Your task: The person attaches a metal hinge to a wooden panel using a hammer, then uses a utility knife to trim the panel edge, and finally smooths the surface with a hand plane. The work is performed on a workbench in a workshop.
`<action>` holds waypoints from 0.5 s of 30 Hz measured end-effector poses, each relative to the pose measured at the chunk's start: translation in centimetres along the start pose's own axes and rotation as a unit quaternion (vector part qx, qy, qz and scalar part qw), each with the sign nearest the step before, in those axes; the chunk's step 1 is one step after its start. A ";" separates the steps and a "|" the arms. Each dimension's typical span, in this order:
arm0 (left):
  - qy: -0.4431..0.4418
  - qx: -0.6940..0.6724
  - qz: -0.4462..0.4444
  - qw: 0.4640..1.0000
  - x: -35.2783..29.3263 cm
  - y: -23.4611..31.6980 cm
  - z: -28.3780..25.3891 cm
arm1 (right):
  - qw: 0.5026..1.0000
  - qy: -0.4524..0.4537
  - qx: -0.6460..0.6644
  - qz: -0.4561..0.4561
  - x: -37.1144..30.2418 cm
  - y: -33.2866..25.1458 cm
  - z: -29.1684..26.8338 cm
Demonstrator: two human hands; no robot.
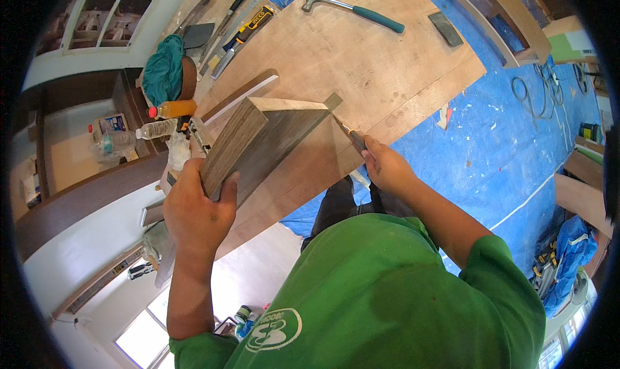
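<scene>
My left hand [201,204] grips one end of a wooden panel piece [278,133] with dark wood-grain faces and a pale edge, its thumb pressed on the near side. The piece is tilted above a plywood worktop [310,59]. My right hand [389,168] is closed round the dark handle of a slim hand tool [354,138] with a narrow metal blade, perhaps a chisel. The blade's tip is at the far end of the panel piece, beside a small brownish tab [333,101] sticking out there. Whether the tip touches the piece I cannot tell.
A claw hammer [371,18] and a dark flat block [445,30] lie on the worktop's far side. Several hand tools [248,30], a green cloth [163,70] and bottles [175,108] crowd its left. Blue sheeting [478,143] with cables [546,88] covers the floor at right.
</scene>
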State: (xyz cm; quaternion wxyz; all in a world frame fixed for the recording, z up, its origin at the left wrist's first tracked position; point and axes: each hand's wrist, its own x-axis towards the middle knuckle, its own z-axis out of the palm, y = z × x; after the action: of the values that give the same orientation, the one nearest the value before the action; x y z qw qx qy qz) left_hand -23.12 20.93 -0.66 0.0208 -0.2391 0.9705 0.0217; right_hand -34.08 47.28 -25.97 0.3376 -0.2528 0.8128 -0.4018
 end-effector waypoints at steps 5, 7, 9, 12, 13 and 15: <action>0.022 0.004 0.019 1.000 -0.2 -0.6 0.5 | 0.998 0.010 0.045 -0.037 -0.6 0.6 -0.6; 0.024 0.001 0.016 1.000 -0.2 -0.7 0.5 | 0.997 0.021 0.059 -0.037 -0.6 0.2 -0.9; 0.025 -0.009 0.010 1.000 -0.1 -0.5 0.5 | 0.997 0.023 0.061 -0.038 -0.3 0.2 -0.8; 0.030 0.005 0.028 0.999 -0.1 -0.3 0.5 | 0.997 0.026 0.047 -0.053 1.8 0.3 -0.2; 0.030 -0.002 0.029 0.999 0.0 -0.2 0.4 | 0.996 0.037 0.042 -0.065 2.3 0.5 0.2; 0.029 -0.018 0.028 0.999 -0.1 -0.1 0.5 | 0.997 0.034 0.025 -0.062 2.9 0.7 0.6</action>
State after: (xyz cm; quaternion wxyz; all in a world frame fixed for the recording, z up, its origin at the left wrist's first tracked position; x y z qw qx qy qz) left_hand -22.97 20.90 -1.16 -0.0123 -0.2130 0.9764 0.0332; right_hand -35.64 45.41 -27.82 0.2903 -0.2808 0.7961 -0.4507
